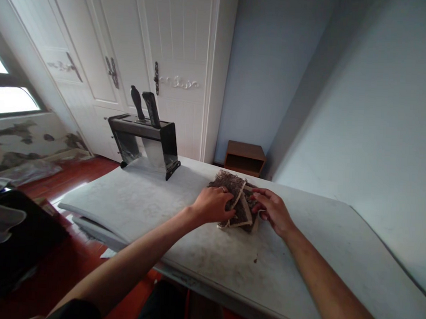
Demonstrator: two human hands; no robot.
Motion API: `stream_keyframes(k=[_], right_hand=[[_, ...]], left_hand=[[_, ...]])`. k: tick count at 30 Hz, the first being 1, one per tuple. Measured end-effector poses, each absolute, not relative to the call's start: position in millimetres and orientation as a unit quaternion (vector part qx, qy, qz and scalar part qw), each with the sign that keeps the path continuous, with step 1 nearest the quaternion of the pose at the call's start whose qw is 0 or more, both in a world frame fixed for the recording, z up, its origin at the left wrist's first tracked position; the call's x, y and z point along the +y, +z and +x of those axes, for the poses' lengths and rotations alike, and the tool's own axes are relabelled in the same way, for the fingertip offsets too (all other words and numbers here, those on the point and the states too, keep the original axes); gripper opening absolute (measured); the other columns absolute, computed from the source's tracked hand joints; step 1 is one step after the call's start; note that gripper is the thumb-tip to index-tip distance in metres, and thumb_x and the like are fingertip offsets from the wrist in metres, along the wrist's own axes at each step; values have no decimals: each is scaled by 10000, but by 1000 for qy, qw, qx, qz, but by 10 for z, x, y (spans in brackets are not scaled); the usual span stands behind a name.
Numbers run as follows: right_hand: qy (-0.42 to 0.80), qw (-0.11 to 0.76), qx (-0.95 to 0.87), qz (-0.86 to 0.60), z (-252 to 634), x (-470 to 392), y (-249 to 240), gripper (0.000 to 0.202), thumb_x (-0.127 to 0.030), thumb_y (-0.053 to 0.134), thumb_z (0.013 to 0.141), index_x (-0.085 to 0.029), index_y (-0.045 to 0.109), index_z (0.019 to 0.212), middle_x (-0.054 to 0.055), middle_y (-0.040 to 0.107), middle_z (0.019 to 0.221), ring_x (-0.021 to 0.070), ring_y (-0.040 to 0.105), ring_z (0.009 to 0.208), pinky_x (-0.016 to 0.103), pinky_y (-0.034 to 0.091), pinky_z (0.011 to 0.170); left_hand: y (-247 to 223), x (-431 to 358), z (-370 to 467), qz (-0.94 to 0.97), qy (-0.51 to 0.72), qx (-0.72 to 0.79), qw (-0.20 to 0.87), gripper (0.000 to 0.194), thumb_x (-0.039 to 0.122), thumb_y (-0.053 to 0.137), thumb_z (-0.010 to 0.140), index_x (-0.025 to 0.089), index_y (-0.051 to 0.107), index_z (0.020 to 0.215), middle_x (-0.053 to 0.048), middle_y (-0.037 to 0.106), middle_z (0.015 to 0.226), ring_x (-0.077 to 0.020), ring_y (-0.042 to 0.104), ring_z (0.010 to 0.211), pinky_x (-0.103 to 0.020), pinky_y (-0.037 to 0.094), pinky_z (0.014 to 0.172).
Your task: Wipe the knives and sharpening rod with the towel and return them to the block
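Note:
A small pile of brown, rough-textured pieces with pale edges (245, 211) lies on the white tabletop (201, 244). Some of the pieces overlap at angles; their material is hard to make out. My left hand (212, 204), with a ring on one finger, reaches over the left side of the pile, its fingers and thumb bent around a brown piece (229, 181). At the pile's right edge is my right hand (272, 212), fingers loosely curved and apart, the tips at or touching the pieces. Parts of the pile are hidden under my left hand.
A black knife block (139, 127) with two black-handled tools stands at the table's back left. Behind are white wardrobe doors (183, 48) and a brown open-fronted cabinet (246, 152). A pale wall (379, 116) rises to the right. A dark item (19, 244) sits at lower left.

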State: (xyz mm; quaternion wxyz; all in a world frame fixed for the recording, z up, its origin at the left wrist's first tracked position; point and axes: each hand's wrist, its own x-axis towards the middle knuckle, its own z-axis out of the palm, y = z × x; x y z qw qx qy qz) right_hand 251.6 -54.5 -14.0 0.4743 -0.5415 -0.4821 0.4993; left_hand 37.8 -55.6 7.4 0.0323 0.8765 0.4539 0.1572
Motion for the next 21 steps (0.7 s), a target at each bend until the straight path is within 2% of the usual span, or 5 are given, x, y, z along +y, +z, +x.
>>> stream_keyframes(k=[3, 6, 13, 17, 21], right_hand=[[523, 464, -469, -539, 2517, -537, -161, 352, -374, 726, 718, -214, 635, 1017, 74, 692, 995, 166, 652, 630, 212, 362, 364], [542, 456, -461, -534, 2519, -533, -160, 342, -347, 745, 710, -215, 644, 1009, 77, 700, 1001, 180, 662, 666, 225, 410, 376], [584, 480, -436, -489, 2534, -569, -42, 336, -311, 752, 724, -198, 643, 1022, 51, 700, 967, 137, 662, 665, 201, 472, 435], [597, 492, -449, -448, 2509, -568, -7, 332, -328, 741, 740, -217, 655, 1041, 47, 718, 983, 156, 683, 773, 254, 553, 608], [641, 490, -436, -398, 2364, -562, -16, 313, -387, 715, 765, -227, 678, 1032, 52, 729, 1036, 198, 679, 977, 338, 537, 910]], left_hand=[[81, -504, 379, 859, 187, 473, 58, 223, 313, 592, 782, 195, 737, 903, -92, 729, 966, -258, 670, 876, -320, 487, 754], [49, -417, 309, 798, 299, 502, 147, 206, 243, 557, 765, 175, 739, 834, -55, 726, 805, -201, 645, 761, -279, 463, 700], [-8, -241, 131, 543, 552, 492, 399, 202, 296, 560, 685, 147, 671, 763, 26, 589, 614, -97, 506, 553, -195, 369, 516], [-4, -278, 173, 529, 585, 455, 412, 184, 279, 548, 686, 150, 649, 770, 37, 564, 614, -87, 486, 549, -190, 376, 523], [-25, -406, 277, 664, 541, 397, 330, 168, 243, 547, 743, 140, 655, 818, -15, 652, 756, -133, 591, 696, -224, 466, 654]])
